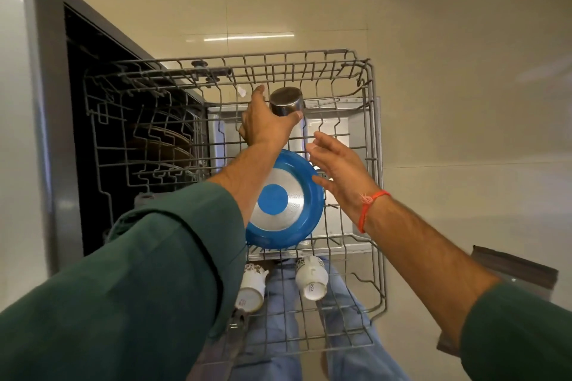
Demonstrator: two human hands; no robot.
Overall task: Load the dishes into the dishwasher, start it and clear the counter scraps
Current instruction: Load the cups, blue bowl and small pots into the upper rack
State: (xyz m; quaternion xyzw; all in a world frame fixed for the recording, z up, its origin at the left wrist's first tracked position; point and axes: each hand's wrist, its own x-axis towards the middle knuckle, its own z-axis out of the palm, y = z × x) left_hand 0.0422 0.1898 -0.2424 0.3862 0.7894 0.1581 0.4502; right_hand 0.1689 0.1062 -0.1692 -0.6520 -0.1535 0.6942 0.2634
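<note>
Nearest me two upturned cups (311, 278) sit in the pulled-out upper rack (376, 195), then the blue pan (286, 199). My right hand (339, 170) hovers open, empty. Farther, my left hand (263, 120) grips the inverted steel tumbler (285, 100), over the far tines.

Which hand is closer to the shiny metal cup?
Left. The left hand grips the steel cup at the far end of the rack. The right hand hovers open nearer the person, beside the blue pan.
</note>
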